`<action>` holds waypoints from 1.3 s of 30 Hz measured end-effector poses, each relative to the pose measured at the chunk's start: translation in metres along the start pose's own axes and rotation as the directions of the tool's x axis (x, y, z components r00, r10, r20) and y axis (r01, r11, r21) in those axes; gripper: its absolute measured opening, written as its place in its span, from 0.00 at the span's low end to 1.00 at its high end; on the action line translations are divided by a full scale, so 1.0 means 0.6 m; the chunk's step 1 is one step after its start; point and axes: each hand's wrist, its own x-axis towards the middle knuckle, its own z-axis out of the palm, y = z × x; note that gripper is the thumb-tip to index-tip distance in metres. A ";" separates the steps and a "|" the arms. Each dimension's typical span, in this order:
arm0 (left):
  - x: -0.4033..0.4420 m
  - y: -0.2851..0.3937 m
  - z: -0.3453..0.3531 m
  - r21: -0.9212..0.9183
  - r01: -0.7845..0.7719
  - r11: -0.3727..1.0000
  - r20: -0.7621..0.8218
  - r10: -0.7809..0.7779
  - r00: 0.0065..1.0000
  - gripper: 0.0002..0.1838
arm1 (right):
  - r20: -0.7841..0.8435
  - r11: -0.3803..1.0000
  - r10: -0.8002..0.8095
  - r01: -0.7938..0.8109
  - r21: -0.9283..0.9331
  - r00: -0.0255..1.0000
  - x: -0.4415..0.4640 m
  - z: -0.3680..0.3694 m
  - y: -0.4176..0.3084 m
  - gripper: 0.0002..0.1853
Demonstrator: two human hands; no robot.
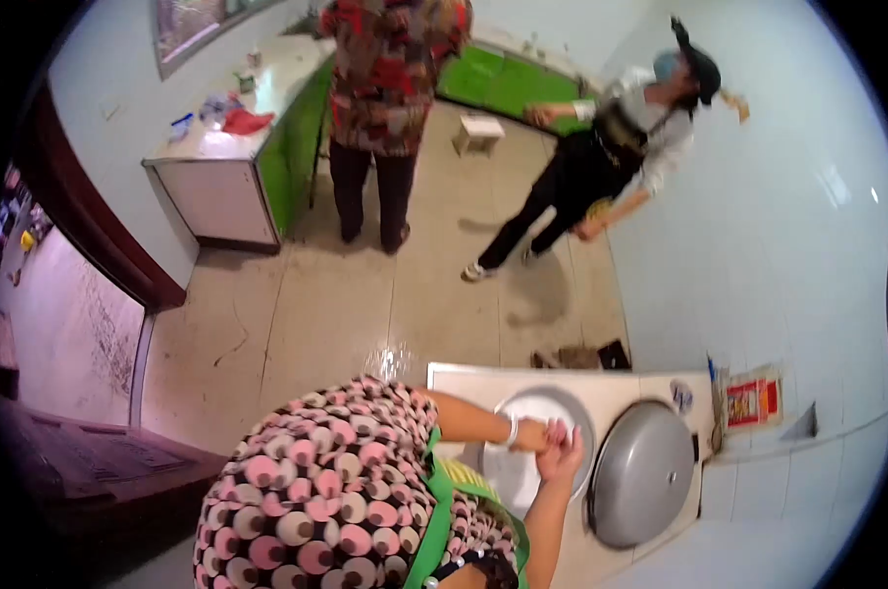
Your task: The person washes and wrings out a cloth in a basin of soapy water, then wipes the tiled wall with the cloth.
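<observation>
Left hand (532,435), bracelet on wrist, meets right hand (560,457) above metal basin (578,407) in the counter (623,387). Right fingers look partly spread, unclear; left fingers blurred, can't tell if pinching anything. Basin sits below both hands, pale inside. Big grey lid (648,481) lies on counter just beside basin. Two people stand farther off: patterned shirt (390,79), black cap (703,75); small stool (481,128) between.
</observation>
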 end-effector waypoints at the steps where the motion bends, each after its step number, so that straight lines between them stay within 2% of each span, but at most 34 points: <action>1: -0.019 0.028 0.004 -0.201 0.134 0.970 0.119 -0.112 0.987 0.18 | -0.098 0.999 -0.034 0.035 0.008 0.995 -0.031 0.026 0.000 0.25; 2: -0.042 0.068 -0.024 -0.348 0.289 0.892 0.273 -0.199 0.941 0.20 | -0.203 0.996 -0.085 0.092 0.024 0.976 -0.047 0.076 0.001 0.29; 3: -0.052 0.082 -0.016 -0.526 0.395 0.753 0.379 -0.207 0.902 0.23 | -0.212 0.989 -0.102 0.122 0.087 0.972 -0.055 0.063 -0.002 0.31; 4: -0.083 0.118 -0.030 -0.637 0.408 0.654 0.434 -0.132 0.891 0.25 | -0.165 0.985 -0.142 0.156 0.075 0.976 -0.063 0.068 -0.001 0.31; 5: -0.080 0.125 -0.025 -0.707 0.512 0.488 0.545 -0.084 0.834 0.24 | -0.055 0.974 -0.133 0.140 0.176 0.990 -0.059 0.053 -0.002 0.31; 6: -0.085 0.123 -0.014 -0.747 0.619 0.244 0.640 0.010 0.769 0.23 | 0.068 0.961 -0.169 0.149 0.233 0.983 -0.070 0.055 0.003 0.31; 7: -0.085 0.116 -0.002 -0.705 0.704 0.086 0.707 0.167 0.687 0.21 | 0.079 0.941 -0.195 0.164 0.297 0.978 -0.085 0.069 0.006 0.31; 8: -0.097 0.127 -0.008 -0.699 0.715 0.003 0.713 0.085 0.696 0.20 | 0.069 0.932 -0.231 0.201 0.301 0.970 -0.091 0.094 0.006 0.31; 10: -0.103 0.132 -0.008 -0.686 0.710 -0.159 0.698 0.134 0.704 0.20 | 0.219 0.914 -0.297 0.211 0.345 0.929 -0.085 0.064 0.006 0.31; 11: -0.098 0.133 -0.014 -0.683 0.715 -0.150 0.702 0.134 0.699 0.20 | 0.108 0.920 -0.359 0.331 0.210 0.927 -0.081 0.068 0.005 0.23; 12: -0.102 0.133 -0.015 -0.688 0.714 -0.131 0.705 0.114 0.700 0.19 | 0.108 0.918 -0.362 0.335 0.211 0.926 -0.080 0.059 0.004 0.23; 14: -0.106 0.131 -0.014 -0.705 0.702 -0.095 0.696 0.092 0.712 0.17 | 0.019 0.961 -0.254 0.250 0.115 0.967 -0.067 0.038 -0.003 0.13; 15: -0.105 0.124 -0.012 -0.731 0.683 0.004 0.683 0.019 0.730 0.14 | -0.208 0.967 -0.253 0.256 -0.011 0.945 -0.081 0.094 -0.011 0.06; 16: -0.101 0.120 -0.011 -0.747 0.656 0.111 0.655 -0.050 0.754 0.12 | -0.183 0.963 -0.267 0.269 -0.011 0.946 -0.079 0.097 -0.014 0.06; 17: -0.099 0.116 -0.009 -0.713 0.682 0.164 0.687 -0.029 0.726 0.11 | -0.251 0.969 -0.248 0.235 -0.082 0.936 -0.082 0.101 -0.015 0.07; 19: -0.099 0.120 -0.014 -0.712 0.654 0.256 0.659 -0.077 0.748 0.11 | -0.387 0.967 -0.246 0.198 -0.159 0.889 -0.080 0.111 -0.015 0.09; 21: -0.098 0.115 -0.005 -0.665 0.653 0.362 0.645 -0.161 0.747 0.13 | -0.413 0.965 -0.252 0.194 -0.178 0.875 -0.088 0.115 -0.012 0.09; 22: -0.094 0.112 -0.004 -0.663 0.646 0.378 0.641 -0.160 0.751 0.13 | -0.439 0.963 -0.254 0.183 -0.199 0.862 -0.086 0.118 -0.013 0.09; 25: -0.102 0.109 0.001 -0.604 0.574 0.553 0.573 -0.200 0.795 0.14 | -0.480 0.964 -0.248 0.164 -0.211 0.841 -0.091 0.120 -0.008 0.09; 26: -0.101 0.109 0.001 -0.603 0.570 0.559 0.570 -0.199 0.797 0.14 | -0.502 0.964 -0.243 0.150 -0.219 0.830 -0.092 0.128 -0.007 0.09; 28: -0.101 0.103 0.004 -0.555 0.488 0.674 0.503 -0.195 0.842 0.11 | -0.536 0.959 -0.252 0.133 -0.250 0.806 -0.096 0.143 -0.006 0.10; 32: -0.098 0.095 0.013 -0.475 0.435 0.765 0.393 -0.258 0.882 0.11 | -0.545 0.939 -0.322 0.189 -0.288 0.774 -0.070 0.111 0.009 0.12; 34: -0.096 0.090 0.014 -0.288 0.300 0.909 0.291 -0.215 0.932 0.12 | -0.552 0.934 -0.339 0.201 -0.295 0.762 -0.068 0.103 0.016 0.12; 35: -0.096 0.083 0.018 -0.286 0.304 0.909 0.292 -0.220 0.931 0.12 | -0.569 0.932 -0.348 0.211 -0.294 0.745 -0.069 0.104 0.020 0.13; 37: -0.095 0.068 0.029 -0.180 0.173 0.968 0.180 -0.141 0.974 0.12 | -0.583 0.929 -0.360 0.225 -0.293 0.729 -0.071 0.106 0.023 0.13; 38: -0.088 0.048 0.040 -0.176 0.172 0.969 0.176 -0.141 0.974 0.12 | -0.595 0.925 -0.370 0.228 -0.302 0.714 -0.073 0.107 0.026 0.14; 39: -0.081 0.028 0.051 -0.033 -0.023 0.999 0.078 0.026 0.997 0.12 | -0.606 0.922 -0.379 0.229 -0.312 0.700 -0.074 0.109 0.029 0.14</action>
